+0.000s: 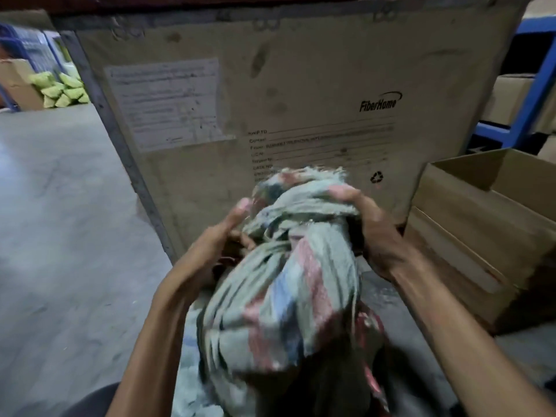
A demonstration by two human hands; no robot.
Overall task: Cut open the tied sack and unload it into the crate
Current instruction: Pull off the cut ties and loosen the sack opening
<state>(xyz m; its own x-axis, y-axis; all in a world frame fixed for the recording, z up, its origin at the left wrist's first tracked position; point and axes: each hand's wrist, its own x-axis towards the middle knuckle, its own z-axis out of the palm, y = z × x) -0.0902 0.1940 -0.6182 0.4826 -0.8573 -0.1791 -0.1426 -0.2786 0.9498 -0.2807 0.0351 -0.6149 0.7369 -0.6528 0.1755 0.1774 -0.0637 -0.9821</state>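
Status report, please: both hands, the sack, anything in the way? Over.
Left hand and right hand both grip sack at its knot. Sack tied, uncut. No blade in view. Crate wall close behind.

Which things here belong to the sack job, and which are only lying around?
For the job:
tied sack
left hand and right hand, both holding its knotted top
big FiberHome crate behind it

Lying about:
open cardboard box on the right
green packets far left
blue rack with cartons

Open concrete floor to the left; cardboard-lined crate close ahead, open carton right.
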